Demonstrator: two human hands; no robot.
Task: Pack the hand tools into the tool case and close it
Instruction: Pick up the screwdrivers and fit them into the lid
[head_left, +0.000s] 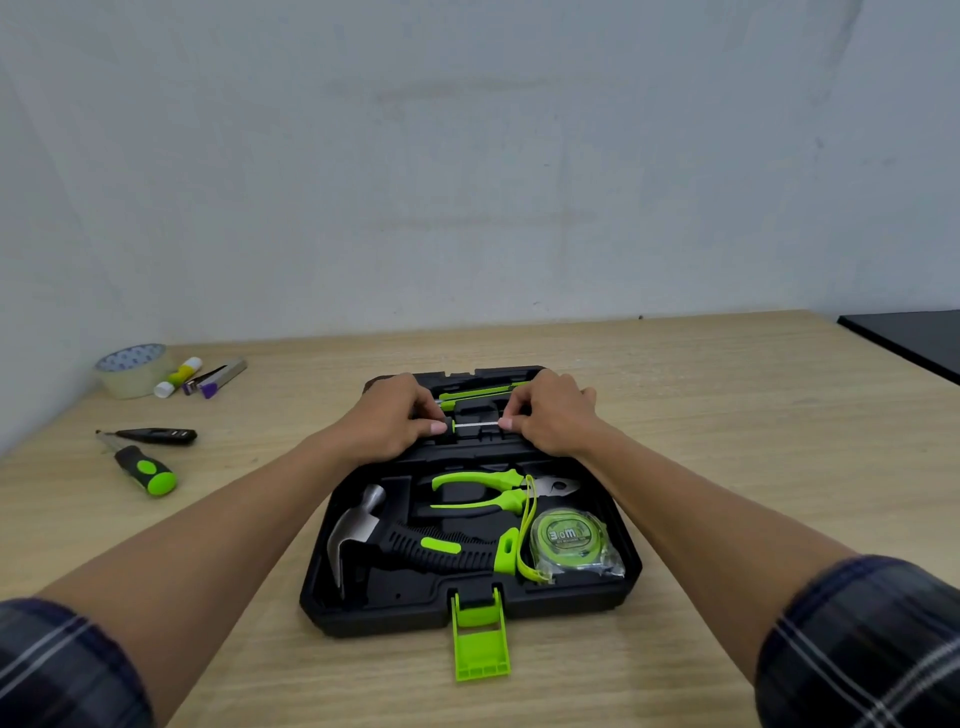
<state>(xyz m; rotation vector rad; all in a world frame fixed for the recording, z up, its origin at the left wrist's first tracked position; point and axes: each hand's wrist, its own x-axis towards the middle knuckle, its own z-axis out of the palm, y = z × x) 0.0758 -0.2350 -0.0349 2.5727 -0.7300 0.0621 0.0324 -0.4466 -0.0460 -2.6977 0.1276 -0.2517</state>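
A black tool case (587, 597) lies open on the wooden table, its green latch (480, 642) hanging toward me. Inside rest a claw hammer (363, 525), green pliers (493, 491) and a green tape measure (569, 538). At the far part of the case, my left hand (392, 418) grips the handle end of a small screwdriver (475, 425). My right hand (550, 413) pinches its metal tip. The screwdriver lies level over a slot. Another green tool (483, 391) sits behind it in the case.
To the left on the table lie a green-and-black screwdriver (143, 467) and a black tester pen (156, 435). Farther back left are a tape roll (132, 370), a glue stick (178, 376) and a utility knife (218, 376). A dark surface (914, 338) borders the right.
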